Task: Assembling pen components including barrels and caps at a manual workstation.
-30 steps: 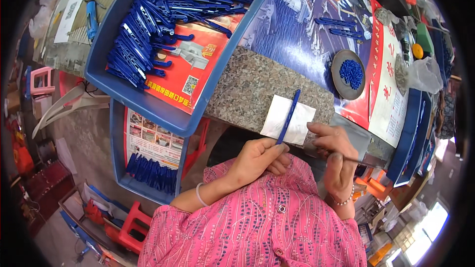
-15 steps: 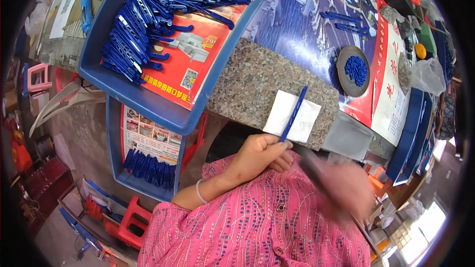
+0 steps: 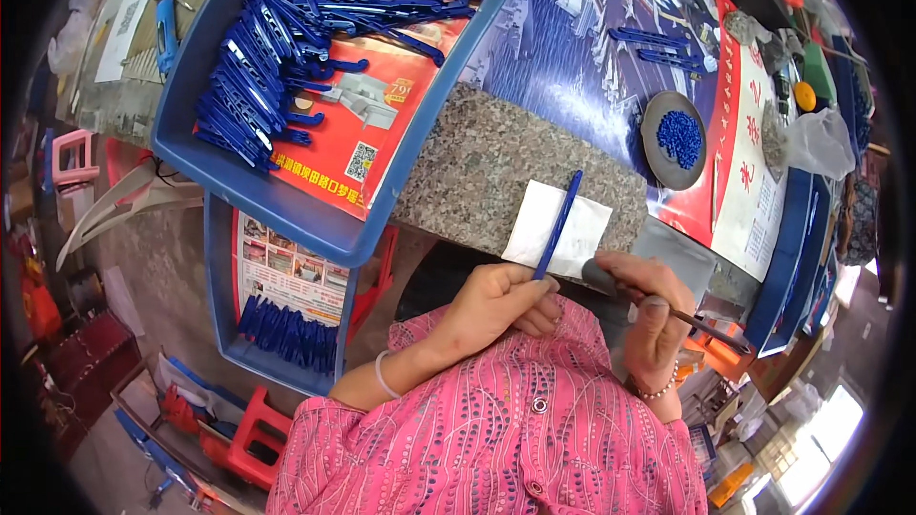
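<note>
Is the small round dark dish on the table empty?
No, the round dark dish holds a heap of small blue pieces in its middle.

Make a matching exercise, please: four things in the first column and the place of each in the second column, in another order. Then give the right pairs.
Things:
1. blue stick
2. dark tool
3. blue pellets
4. white paper

Places:
A. in the round dark dish
B. in the left hand
C. flat on the granite slab
D. in the right hand

Pairs: 1-B, 2-D, 3-A, 4-C
</note>
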A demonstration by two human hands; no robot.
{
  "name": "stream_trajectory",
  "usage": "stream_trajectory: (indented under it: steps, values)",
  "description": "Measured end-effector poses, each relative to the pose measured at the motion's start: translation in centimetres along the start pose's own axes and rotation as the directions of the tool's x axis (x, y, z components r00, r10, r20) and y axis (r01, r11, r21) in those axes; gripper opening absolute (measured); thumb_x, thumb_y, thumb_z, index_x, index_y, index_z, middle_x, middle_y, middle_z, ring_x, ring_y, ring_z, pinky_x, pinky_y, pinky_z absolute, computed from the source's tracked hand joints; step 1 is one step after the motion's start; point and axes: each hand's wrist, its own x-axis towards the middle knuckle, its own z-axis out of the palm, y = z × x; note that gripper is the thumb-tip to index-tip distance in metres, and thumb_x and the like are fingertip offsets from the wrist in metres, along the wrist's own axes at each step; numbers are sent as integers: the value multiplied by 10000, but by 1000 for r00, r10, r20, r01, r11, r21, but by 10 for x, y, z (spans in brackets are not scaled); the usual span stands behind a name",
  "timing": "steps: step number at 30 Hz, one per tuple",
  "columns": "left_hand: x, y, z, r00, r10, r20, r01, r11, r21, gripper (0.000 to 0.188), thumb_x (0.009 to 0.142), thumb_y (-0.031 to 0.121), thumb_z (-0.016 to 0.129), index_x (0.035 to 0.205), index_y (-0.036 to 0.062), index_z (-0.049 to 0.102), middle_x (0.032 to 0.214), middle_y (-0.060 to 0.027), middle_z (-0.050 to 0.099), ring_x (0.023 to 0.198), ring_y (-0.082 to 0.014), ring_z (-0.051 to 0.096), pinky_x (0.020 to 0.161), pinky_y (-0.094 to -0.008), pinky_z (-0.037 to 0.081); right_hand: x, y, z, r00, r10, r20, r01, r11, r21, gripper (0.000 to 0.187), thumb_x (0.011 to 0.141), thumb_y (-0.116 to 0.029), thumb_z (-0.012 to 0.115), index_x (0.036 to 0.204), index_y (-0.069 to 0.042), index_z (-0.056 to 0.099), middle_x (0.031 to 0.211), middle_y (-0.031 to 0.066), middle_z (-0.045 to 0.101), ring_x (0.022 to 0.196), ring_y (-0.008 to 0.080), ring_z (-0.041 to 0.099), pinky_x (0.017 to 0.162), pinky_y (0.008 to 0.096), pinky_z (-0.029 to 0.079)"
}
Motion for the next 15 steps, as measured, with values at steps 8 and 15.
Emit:
stream_trajectory:
  steps: [8,15]
  values:
    - [0,1,-2,1000,19,20,-20,999,41,246,928,164,476,998,-48,580,798,-116,652,663,-159,647,603,-239,530,-3,0,-6,997,-58,-53,56,998,-27,310,936,-234,370,938,-4,576,956,146,630,762,264,555,680,325,445]
    - [-1,2,1,1000,21,0,-21,999,31,240,929,159,473,987,-46,583,790,-108,651,655,-149,642,596,-233,527,-5,-4,3,997,-31,76,32,999,-7,461,952,-357,325,976,12,601,917,147,645,616,180,576,576,274,452]
